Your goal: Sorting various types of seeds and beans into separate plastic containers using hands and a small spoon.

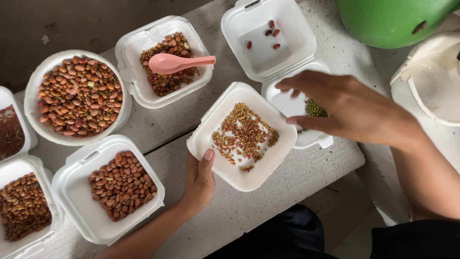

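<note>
- Head view: the left hand [199, 184] grips the near-left edge of a white foam tray [242, 136], thumb laid over the rim, fingers hidden beneath it. The tray sits tilted at the middle of the grey concrete ledge [297, 177] and carries a thin scatter of small brown and green seeds [244, 134].
- The right hand [345, 108] hovers to the right of that tray, over the near half of an open hinged foam box [275, 43]. Its fingers are curled together and point left; whether they pinch a seed I cannot tell.
- A heap of green beans [316, 109] in the near half is partly hidden by that hand. The far half holds a few red beans [270, 33].
- Far left, a pink spoon [179, 62] lies on a tray of mixed seeds [165, 60]; beside it is a round bowl of reddish beans [79, 96].
- Near left, a tray of brown beans [122, 184]; further trays are cut off by the left edge.
- Far right, a green vessel [393, 21] and a white container [431, 79] are both cropped.
</note>
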